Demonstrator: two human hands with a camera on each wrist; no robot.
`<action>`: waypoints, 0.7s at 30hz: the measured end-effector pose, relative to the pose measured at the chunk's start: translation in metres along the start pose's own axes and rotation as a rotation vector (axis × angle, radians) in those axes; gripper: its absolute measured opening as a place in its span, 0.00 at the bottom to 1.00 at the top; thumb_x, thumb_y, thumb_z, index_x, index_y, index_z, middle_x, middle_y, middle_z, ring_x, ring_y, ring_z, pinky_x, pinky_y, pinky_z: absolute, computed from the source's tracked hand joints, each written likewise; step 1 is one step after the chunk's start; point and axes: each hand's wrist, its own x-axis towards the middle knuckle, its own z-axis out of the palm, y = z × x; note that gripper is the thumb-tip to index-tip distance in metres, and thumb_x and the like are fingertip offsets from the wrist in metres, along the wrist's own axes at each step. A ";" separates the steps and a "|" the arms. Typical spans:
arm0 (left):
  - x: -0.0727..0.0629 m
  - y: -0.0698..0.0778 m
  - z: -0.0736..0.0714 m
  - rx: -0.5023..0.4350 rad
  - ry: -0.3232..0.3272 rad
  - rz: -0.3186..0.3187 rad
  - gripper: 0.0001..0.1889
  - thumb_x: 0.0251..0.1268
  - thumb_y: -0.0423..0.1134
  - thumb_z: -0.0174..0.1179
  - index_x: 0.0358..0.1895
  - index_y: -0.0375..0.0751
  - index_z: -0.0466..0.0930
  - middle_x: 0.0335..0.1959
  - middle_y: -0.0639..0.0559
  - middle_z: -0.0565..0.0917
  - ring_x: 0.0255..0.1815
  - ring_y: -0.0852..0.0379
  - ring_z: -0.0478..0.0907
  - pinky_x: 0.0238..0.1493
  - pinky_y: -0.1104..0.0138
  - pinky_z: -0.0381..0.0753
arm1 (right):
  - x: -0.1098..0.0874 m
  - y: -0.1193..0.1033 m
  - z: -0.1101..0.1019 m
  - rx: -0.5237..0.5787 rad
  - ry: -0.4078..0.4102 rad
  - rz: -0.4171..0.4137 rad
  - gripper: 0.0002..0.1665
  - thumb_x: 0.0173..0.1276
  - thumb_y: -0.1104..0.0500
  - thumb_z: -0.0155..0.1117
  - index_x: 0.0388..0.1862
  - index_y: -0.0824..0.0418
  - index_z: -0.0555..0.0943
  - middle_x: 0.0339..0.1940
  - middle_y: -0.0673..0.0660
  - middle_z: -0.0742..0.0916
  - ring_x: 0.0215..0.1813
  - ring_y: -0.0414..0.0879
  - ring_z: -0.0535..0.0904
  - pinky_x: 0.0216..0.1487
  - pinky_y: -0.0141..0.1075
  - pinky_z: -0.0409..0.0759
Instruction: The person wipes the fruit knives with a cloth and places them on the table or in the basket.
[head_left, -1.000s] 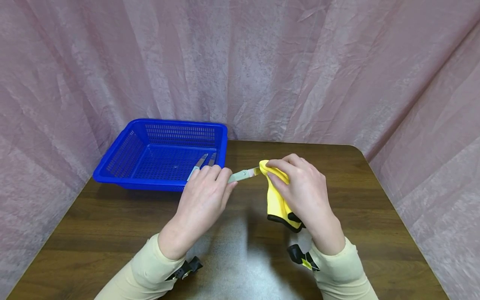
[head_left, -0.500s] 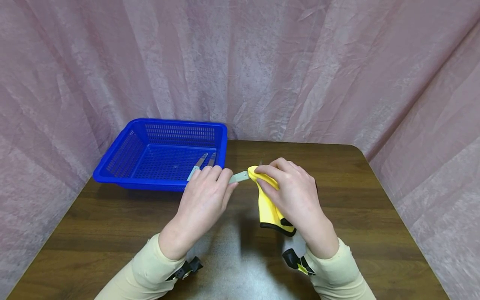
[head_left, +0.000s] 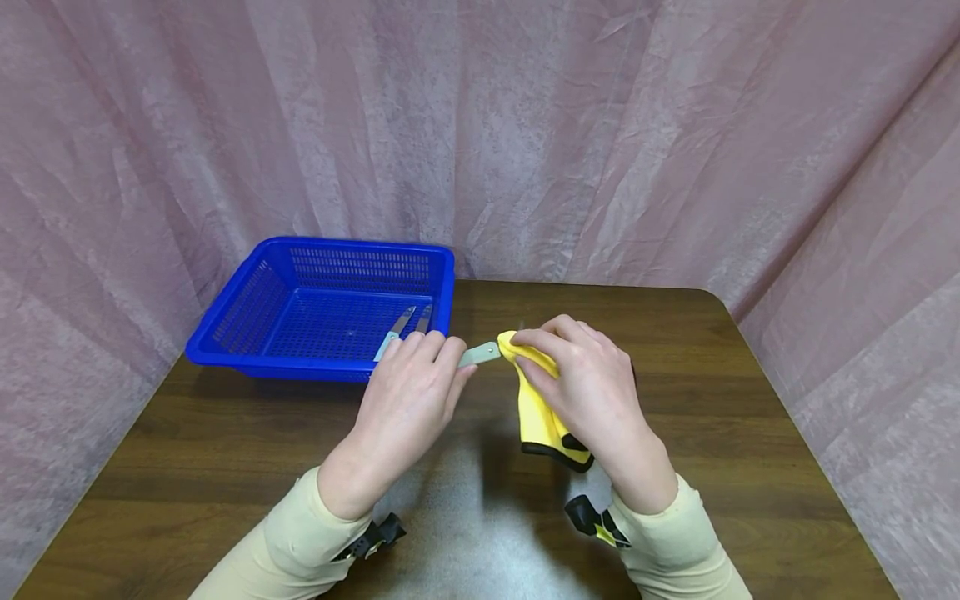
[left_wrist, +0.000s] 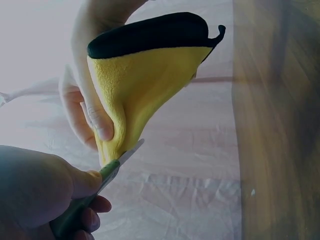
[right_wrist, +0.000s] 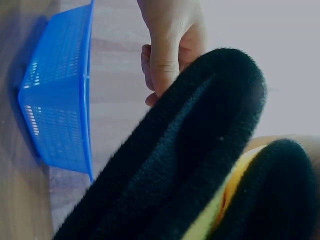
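Observation:
My left hand (head_left: 411, 396) grips a small knife (head_left: 480, 353) by its pale green handle, just over the table in front of the basket's right end. A yellow cloth (head_left: 535, 410) with black edging is pinched between the thumb and fingers of my right hand (head_left: 588, 387). The pinched fold lies against the knife right where handle meets blade, and the rest of the cloth hangs down. In the left wrist view, part of the metal blade (left_wrist: 132, 152) shows past the fold. The cloth's dark edge (right_wrist: 165, 145) fills much of the right wrist view.
A blue plastic basket (head_left: 318, 367) stands at the back left of the wooden table (head_left: 750, 450). Inside its right end lie a knife (head_left: 395, 332) with a pale handle and a second blade (head_left: 424, 318), partly behind my left hand. Pink curtains (head_left: 525, 142) hang behind the table.
My right hand has slid the cloth leftward along the blade to the handle, then very slightly back right. The left hand and knife have stayed in place.

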 end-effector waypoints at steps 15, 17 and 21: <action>0.000 -0.001 0.000 0.001 0.012 -0.001 0.11 0.79 0.42 0.70 0.46 0.38 0.80 0.32 0.48 0.78 0.31 0.44 0.75 0.34 0.57 0.70 | 0.001 0.008 -0.002 -0.003 0.011 0.030 0.16 0.67 0.58 0.85 0.52 0.47 0.95 0.42 0.48 0.89 0.38 0.50 0.83 0.34 0.48 0.80; 0.000 -0.001 -0.001 -0.001 0.016 -0.001 0.11 0.79 0.42 0.70 0.46 0.38 0.80 0.32 0.48 0.78 0.31 0.44 0.75 0.34 0.57 0.70 | 0.001 0.009 -0.002 -0.003 0.012 0.036 0.16 0.67 0.57 0.85 0.52 0.47 0.95 0.42 0.48 0.89 0.38 0.49 0.83 0.34 0.48 0.80; 0.000 -0.002 0.000 0.001 0.025 0.001 0.12 0.79 0.42 0.70 0.46 0.38 0.80 0.31 0.48 0.78 0.31 0.44 0.75 0.34 0.57 0.70 | 0.001 0.012 -0.003 -0.007 0.007 0.053 0.15 0.67 0.57 0.85 0.52 0.47 0.95 0.42 0.48 0.89 0.37 0.50 0.83 0.34 0.48 0.80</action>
